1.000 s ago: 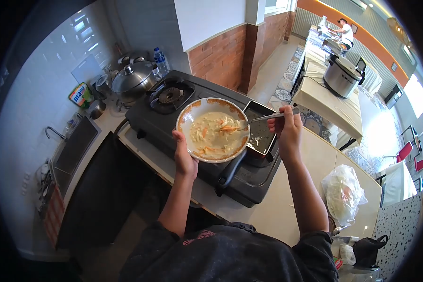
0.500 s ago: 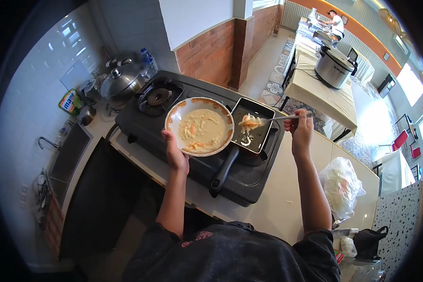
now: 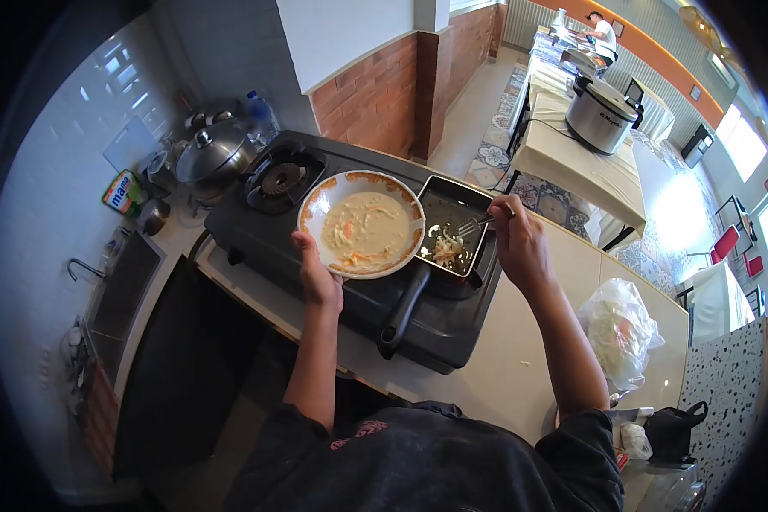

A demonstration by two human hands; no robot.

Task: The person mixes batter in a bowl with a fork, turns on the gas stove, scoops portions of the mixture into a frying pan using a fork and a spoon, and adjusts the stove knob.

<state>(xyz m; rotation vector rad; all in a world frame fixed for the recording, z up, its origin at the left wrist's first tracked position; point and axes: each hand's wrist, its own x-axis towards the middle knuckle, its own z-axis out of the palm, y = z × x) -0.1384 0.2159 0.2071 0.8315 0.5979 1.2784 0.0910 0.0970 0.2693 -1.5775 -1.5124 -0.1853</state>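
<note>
My left hand grips the near-left rim of a white bowl with an orange patterned edge, held above the stove. Pale batter with orange and whitish shreds lies in the bowl. My right hand is closed around a fork, its tines low over the rectangular black pan. A small clump of shredded batter sits in the oil at the pan's near side. The pan's black handle points toward me, just right of the bowl.
The black gas stove has a bare burner at left. Beyond it stand a lidded pot and a sink. A plastic bag lies right. Farther off are a rice cooker and a person.
The fork has gone from the bowl to the pan with a clump of batter, which now lies in the oil. My right hand has come lower and closer to the pan.
</note>
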